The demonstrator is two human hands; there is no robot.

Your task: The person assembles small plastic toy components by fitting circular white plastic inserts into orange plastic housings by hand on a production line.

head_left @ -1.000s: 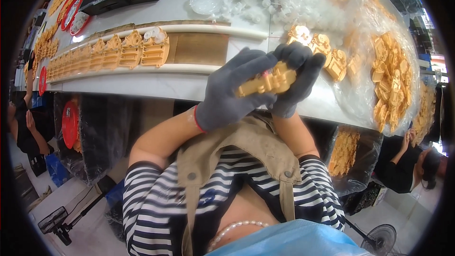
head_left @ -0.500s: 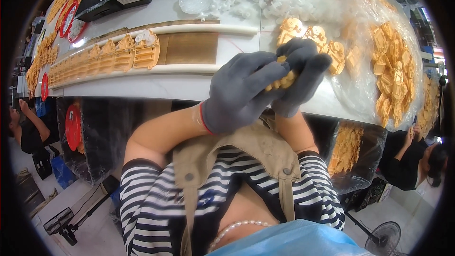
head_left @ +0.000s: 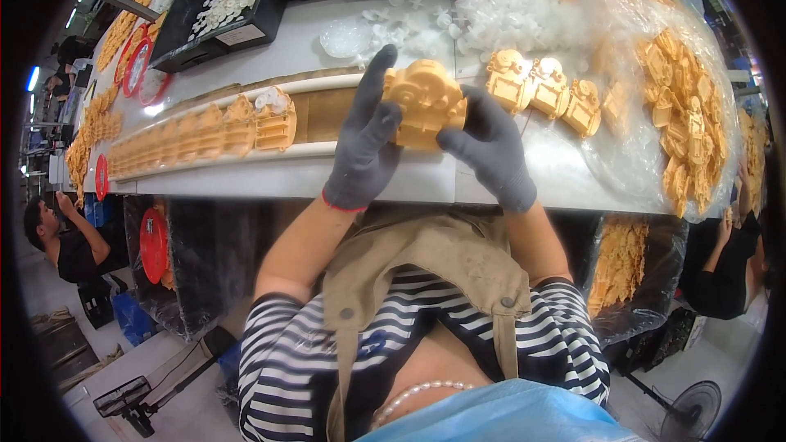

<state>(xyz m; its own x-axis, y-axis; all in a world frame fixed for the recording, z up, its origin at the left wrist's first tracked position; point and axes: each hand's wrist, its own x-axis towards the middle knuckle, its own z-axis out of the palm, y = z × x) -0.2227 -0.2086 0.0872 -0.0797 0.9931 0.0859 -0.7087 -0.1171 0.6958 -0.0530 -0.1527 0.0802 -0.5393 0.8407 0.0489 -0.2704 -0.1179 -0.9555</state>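
Housing [head_left: 426, 119], orange plastic, is sitting mid-frame over the bench [head_left: 417, 178]; left hand [head_left: 365, 147] and right hand [head_left: 494, 147] are pinching it at opposite edges. Edge grip is probably keeping the molded face unobstructed. Left of frame, a row of housings [head_left: 233, 129] is lying between white rails [head_left: 322, 150], which are likely keeping it straight. Three more housings [head_left: 548, 88] are resting right of the hands, seemingly in easy reach. White parts [head_left: 524, 20] are lying heaped at upper centre.
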